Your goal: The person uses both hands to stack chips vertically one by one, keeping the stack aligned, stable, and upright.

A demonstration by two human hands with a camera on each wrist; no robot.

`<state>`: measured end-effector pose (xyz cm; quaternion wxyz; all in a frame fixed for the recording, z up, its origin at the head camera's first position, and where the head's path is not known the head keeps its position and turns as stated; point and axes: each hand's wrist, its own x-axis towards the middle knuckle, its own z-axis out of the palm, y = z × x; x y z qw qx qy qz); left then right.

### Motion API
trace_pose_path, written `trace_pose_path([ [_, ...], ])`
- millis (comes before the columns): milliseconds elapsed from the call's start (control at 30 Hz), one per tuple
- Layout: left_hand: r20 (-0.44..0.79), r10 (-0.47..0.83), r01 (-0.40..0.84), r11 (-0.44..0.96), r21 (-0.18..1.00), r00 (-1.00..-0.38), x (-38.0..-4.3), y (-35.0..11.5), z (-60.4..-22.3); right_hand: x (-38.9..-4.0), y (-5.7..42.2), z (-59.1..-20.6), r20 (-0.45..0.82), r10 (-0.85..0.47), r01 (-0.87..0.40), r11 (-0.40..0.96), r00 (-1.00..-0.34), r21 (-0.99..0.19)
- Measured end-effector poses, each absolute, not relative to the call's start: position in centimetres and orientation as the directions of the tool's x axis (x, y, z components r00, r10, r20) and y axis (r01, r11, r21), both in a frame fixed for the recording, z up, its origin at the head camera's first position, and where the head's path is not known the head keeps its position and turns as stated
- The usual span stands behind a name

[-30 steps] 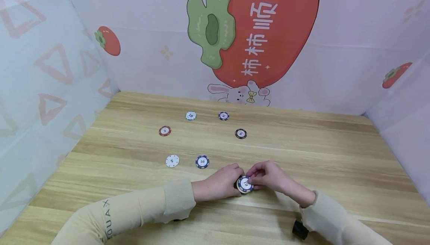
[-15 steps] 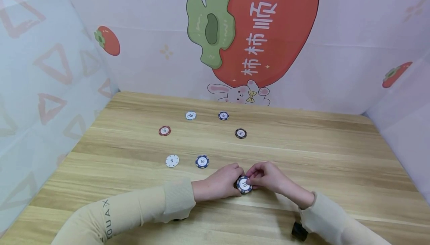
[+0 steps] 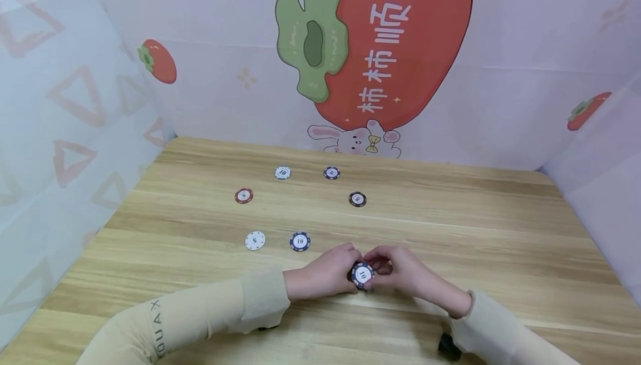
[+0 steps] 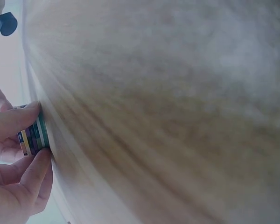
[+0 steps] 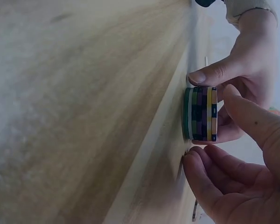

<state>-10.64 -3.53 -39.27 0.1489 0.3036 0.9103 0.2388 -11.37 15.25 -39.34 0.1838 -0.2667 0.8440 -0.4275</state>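
In the head view a short stack of poker chips [image 3: 363,275] stands on the table with a blue-and-white 10 chip on top. My left hand [image 3: 328,269] grips the stack from the left; its thumb and fingers also show around the chips in the left wrist view. On the right side, my right hand [image 3: 408,273] has curled fingers and thumb about the stack's edge. Green, white, dark and yellow layers show along the stacked chips [image 5: 200,114] in the right wrist view. Some right fingertips lie low beside the stack, and their contact is partly hidden.
Loose chips lie flat: a white 5 chip [image 3: 255,240], a blue 10 chip [image 3: 300,241], a red chip [image 3: 243,196], a white-and-blue 10 chip [image 3: 282,173], a blue chip [image 3: 331,173] and a black chip [image 3: 358,199]. A printed backdrop [image 3: 225,98] rises behind the wooden table [image 3: 476,231].
My right thumb has slid off the top chip's face to its near edge. The top chip has shifted slightly left, more squarely over the stack. My left hand keeps its grip.
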Motion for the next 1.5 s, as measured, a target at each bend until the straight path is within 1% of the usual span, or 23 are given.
trace_pose_path([
  [300, -0.136, 0.593, 0.434, 0.708, 0.557, -0.794, -10.8, -4.5, -39.0, -10.6, 14.8, -39.5, 0.002, -0.605, -0.416, 0.545, -0.796, -0.728],
  [400, -0.151, 0.582, 0.401, 0.703, 0.587, -0.799, -10.9, -5.0, -38.7, -10.4, 14.6, -39.7, 0.025, -0.603, -0.450, 0.565, -0.797, -0.691],
  [567, -0.163, 0.569, 0.352, 0.682, 0.641, -0.806, -11.4, -5.9, -38.1, -10.4, 14.4, -39.9, 0.030, -0.594, -0.471, 0.605, -0.804, -0.642],
  [700, -0.139, 0.564, 0.357, 0.674, 0.646, -0.814, -12.0, -6.8, -37.5, -10.4, 14.3, -40.0, 0.032, -0.588, -0.476, 0.620, -0.808, -0.624],
  [967, -0.091, 0.577, 0.433, 0.699, 0.570, -0.812, -13.4, -9.0, -36.5, -10.4, 14.0, -40.3, 0.029, -0.577, -0.476, 0.644, -0.816, -0.599],
  [1200, -0.097, 0.629, 0.540, 0.727, 0.425, -0.771, -14.3, -11.0, -35.7, -10.5, 13.9, -40.2, 0.024, -0.585, -0.478, 0.639, -0.811, -0.603],
  [1367, -0.106, 0.662, 0.595, 0.724, 0.350, -0.742, -14.8, -12.3, -35.8, -10.4, 13.8, -40.0, 0.021, -0.585, -0.478, 0.640, -0.810, -0.602],
  [1500, -0.083, 0.697, 0.647, 0.699, 0.305, -0.713, -15.0, -12.9, -36.3, -10.2, 13.9, -39.9, 0.036, -0.591, -0.492, 0.635, -0.806, -0.596],
])
